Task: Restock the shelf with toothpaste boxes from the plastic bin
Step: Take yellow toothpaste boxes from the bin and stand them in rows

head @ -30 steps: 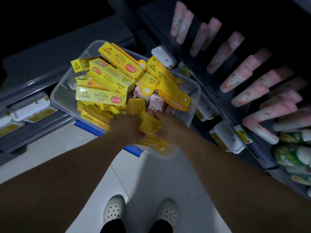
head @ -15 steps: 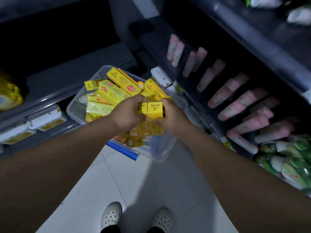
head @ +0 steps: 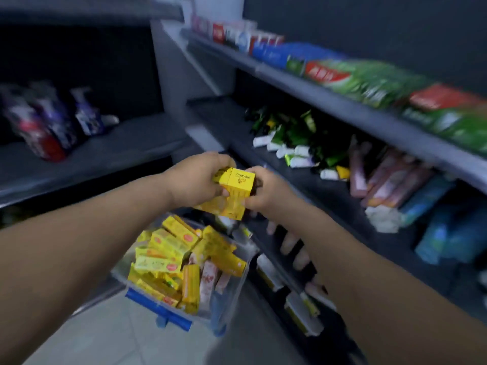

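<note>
A bundle of yellow toothpaste boxes point(head: 234, 193) is gripped between my left hand point(head: 196, 181) and my right hand point(head: 266, 191), end faces toward me, raised above the bin. Below stands the clear plastic bin point(head: 238, 293) with a blue handle, holding several more yellow boxes point(head: 168, 256) and some pink ones. Just behind my hands is the dark middle shelf point(head: 224, 119) on the right, whose near left part is bare.
Green and white tubes point(head: 295, 143) and pink tubes point(head: 390, 183) lie further along that shelf. The upper shelf point(head: 316, 93) carries red, blue and green boxes. A left shelf holds purple packs point(head: 47, 122). Pink tubes and price tags line the lower shelf point(head: 297, 306). Pale floor tiles below.
Both hands have lifted the yellow boxes up out of the bin to middle-shelf height. My view has tilted up, so the upper shelves now show.
</note>
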Available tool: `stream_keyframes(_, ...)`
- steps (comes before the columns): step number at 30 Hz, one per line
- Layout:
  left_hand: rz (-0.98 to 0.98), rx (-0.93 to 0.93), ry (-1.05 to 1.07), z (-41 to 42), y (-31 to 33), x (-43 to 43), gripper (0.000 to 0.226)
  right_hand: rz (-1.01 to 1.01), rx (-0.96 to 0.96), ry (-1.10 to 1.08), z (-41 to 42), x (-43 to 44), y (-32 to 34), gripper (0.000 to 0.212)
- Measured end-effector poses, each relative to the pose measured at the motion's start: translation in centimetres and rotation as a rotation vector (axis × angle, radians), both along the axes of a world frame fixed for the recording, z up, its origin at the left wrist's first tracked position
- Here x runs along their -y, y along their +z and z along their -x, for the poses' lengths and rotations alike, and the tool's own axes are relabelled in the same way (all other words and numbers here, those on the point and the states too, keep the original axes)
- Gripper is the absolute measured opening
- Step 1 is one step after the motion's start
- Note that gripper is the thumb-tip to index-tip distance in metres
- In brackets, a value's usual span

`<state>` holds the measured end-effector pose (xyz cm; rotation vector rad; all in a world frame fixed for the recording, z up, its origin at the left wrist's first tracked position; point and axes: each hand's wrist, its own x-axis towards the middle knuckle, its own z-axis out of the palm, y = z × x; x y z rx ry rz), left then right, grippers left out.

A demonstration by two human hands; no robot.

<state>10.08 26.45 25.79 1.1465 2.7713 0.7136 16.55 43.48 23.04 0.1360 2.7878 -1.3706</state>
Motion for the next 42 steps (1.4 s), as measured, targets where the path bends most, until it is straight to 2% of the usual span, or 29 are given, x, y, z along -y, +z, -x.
stream_keyframes(5, -0.123, -0.318, -0.149, -2.5, 9.2, -2.3, 0.043, 0.047, -0.048, -0.111, -3.5, -4.2, 8.8, 0.054)
stream_keyframes(9, -0.207, -0.713, -0.303, -5.2, 15.4, -5.1, 0.032, 0.235, -0.118, -0.343, -6.8, -8.0, 14.9, 0.029)
stream_keyframes(12, -0.227, -0.862, -0.409, -7.1, 18.7, -7.4, 0.040, 0.301, -0.191, -0.492, -9.2, -10.5, 18.4, 0.025)
stream_keyframes(15, -0.274, -0.990, -0.491, -8.6, 20.6, -9.9, 0.041, 0.473, -0.193, -0.567, -12.0, -12.8, 21.2, 0.031)
stream_keyframes(18, -0.338, -1.045, -0.545, -10.0, 21.9, -12.2, 0.036, 0.680, -0.162, -0.609, -15.2, -15.0, 23.3, 0.039)
stream_keyframes(20, -0.368, -1.055, -0.616, -10.5, 22.1, -13.6, 0.032, 0.847, -0.145, -0.569, -17.1, -16.4, 24.2, 0.047)
stream_keyframes(22, -0.407, -1.061, -0.682, -10.8, 22.0, -15.2, 0.029, 0.940, -0.156, -0.509, -18.9, -17.6, 24.6, 0.046)
stream_keyframes(25, -0.459, -1.052, -0.715, -10.8, 21.6, -17.6, 0.034, 0.921, -0.216, -0.513, -20.3, -19.1, 24.4, 0.038)
stream_keyframes(27, -0.473, -1.054, -0.659, -10.6, 21.2, -19.2, 0.047, 0.892, -0.286, -0.567, -20.7, -20.0, 24.4, 0.037)
stream_keyframes(29, -0.524, -0.836, -0.470, -10.5, 20.9, -20.9, 0.064, 0.837, -0.364, -0.644, -20.9, -21.2, 24.4, 0.036)
stream_keyframes(30, -0.565, -0.603, -0.362, -10.4, 20.9, -21.8, 0.065, 0.807, -0.411, -0.680, -21.2, -21.7, 24.4, 0.036)
stream_keyframes(31, -0.616, -0.248, -0.260, -10.4, 21.0, -22.6, 0.059, 0.768, -0.456, -0.715, -21.5, -22.2, 24.4, 0.035)
stream_keyframes(33, -0.670, 0.597, -0.214, -10.7, 21.9, -24.2, 0.038, 0.684, -0.527, -0.770, -22.0, -22.9, 24.3, 0.036)
stream_keyframes(34, -0.609, 0.864, -0.260, -10.8, 22.1, -24.9, 0.039, 0.653, -0.556, -0.789, -22.1, -23.2, 24.2, 0.037)
stream_keyframes(35, -0.526, 0.967, -0.333, -10.9, 22.3, -25.6, 0.045, 0.626, -0.583, -0.807, -22.2, -23.5, 24.1, 0.037)
stream_keyframes(36, -0.462, 0.960, -0.397, -11.0, 22.3, -26.5, 0.046, 0.599, -0.607, -0.823, -22.2, -23.7, 24.1, 0.034)
stream_keyframes(39, -0.435, 0.868, -0.500, -11.1, 22.3, -28.9, 0.022, 0.533, -0.640, -0.860, -22.3, -24.4, 24.4, 0.027)
stream_keyframes(42, -0.438, 0.833, -0.539, -10.8, 22.3, -31.2, 0.011, 0.528, -0.604, -0.853, -23.2, -25.5, 24.6, 0.032)
